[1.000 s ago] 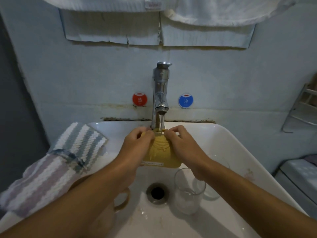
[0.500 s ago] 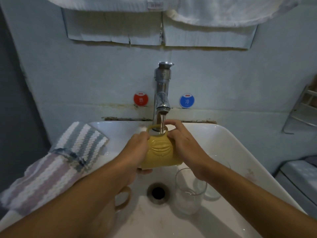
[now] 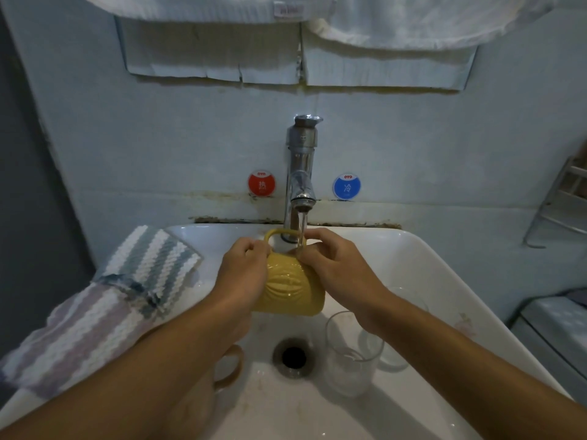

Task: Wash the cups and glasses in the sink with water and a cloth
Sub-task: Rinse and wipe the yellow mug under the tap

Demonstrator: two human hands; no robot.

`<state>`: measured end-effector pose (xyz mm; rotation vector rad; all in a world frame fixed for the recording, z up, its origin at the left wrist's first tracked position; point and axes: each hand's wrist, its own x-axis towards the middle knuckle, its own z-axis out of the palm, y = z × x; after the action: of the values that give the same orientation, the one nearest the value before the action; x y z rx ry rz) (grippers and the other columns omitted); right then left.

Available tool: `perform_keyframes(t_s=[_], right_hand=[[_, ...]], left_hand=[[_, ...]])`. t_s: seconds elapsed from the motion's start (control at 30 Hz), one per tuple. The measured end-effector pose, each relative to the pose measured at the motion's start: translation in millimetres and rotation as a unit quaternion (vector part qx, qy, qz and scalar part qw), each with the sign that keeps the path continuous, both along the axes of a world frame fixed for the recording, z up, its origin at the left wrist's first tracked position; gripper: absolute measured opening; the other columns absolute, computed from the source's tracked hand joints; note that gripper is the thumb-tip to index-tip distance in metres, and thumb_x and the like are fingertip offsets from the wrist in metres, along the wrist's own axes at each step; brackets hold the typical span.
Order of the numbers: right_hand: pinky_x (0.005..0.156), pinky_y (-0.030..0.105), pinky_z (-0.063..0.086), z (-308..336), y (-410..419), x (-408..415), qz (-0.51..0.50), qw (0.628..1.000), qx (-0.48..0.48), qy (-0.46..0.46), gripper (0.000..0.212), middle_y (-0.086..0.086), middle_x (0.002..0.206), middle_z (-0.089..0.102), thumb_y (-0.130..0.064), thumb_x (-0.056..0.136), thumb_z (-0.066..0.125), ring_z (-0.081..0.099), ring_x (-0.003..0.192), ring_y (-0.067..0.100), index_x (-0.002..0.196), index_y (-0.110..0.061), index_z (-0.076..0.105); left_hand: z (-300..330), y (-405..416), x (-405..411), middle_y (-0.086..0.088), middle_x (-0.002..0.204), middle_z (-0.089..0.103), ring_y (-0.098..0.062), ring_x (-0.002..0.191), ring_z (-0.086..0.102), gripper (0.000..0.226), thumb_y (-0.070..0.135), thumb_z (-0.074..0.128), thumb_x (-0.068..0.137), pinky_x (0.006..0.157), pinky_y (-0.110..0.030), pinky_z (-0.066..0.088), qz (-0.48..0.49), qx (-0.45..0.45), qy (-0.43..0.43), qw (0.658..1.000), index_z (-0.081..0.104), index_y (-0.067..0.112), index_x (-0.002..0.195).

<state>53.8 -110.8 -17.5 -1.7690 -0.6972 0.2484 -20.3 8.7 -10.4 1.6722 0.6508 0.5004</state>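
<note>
Yellow mug (image 3: pixel 290 289) rolled since earlier; handle now up under tap (image 3: pixel 301 173).

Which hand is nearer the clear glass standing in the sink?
Right. The right hand holds the yellow mug directly above and behind the clear glass; the left hand grips the mug's far side, across the drain.

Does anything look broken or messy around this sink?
Yes. The seam where the white sink meets the blue wall looks dark, grimy and crumbling. Above the chrome tap, the pale wall panels have cracked, ragged lower edges.
</note>
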Motion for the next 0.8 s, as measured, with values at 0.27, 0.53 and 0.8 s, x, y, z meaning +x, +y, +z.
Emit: perform_keyframes(t_s=[0.27, 0.53, 0.8], right_hand=[[0.072, 0.018, 0.052, -1.1, -2.3, 7.0, -0.039, 0.999, -0.013, -0.028, 0.023, -0.006, 0.104, 0.068, -0.019, 0.103, 0.046, 0.065, 0.093, 0.008, 0.112, -0.023, 0.066], [0.078, 0.022, 0.054, -0.3, -3.1, 5.0, -0.015, 1.0, -0.008, -0.006, 0.022, -0.001, 0.106, 0.071, -0.01, 0.1, 0.051, 0.065, 0.099, 0.012, 0.111, -0.021, 0.065], [0.077, 0.027, 0.052, 3.9, -0.7, 0.8, 0.022, 0.998, -0.033, 0.046, 0.025, -0.003, 0.112, 0.062, -0.021, 0.105, 0.038, 0.061, 0.1, 0.016, 0.12, -0.026, 0.057]], left_hand=[[-2.0, 0.5, -0.3, -0.004, 0.094, 0.059, -0.019, 0.086, 0.056, 0.024, 0.029, 0.041, 0.103, 0.068, -0.032, 0.045, 0.004, 0.025, -0.036, 0.999, 0.058, 0.028, 0.086], [-3.7, 1.3, 3.4, 0.005, 0.091, 0.056, -0.012, 0.081, 0.052, 0.02, 0.031, 0.043, 0.103, 0.059, -0.025, 0.04, 0.006, 0.056, -0.036, 0.998, 0.061, 0.024, 0.108], [-0.9, -0.6, 3.7, 0.009, 0.085, 0.05, -0.006, 0.075, 0.045, 0.017, 0.029, 0.041, 0.104, 0.056, -0.022, 0.033, 0.007, 0.037, -0.044, 0.998, 0.057, 0.026, 0.1]])
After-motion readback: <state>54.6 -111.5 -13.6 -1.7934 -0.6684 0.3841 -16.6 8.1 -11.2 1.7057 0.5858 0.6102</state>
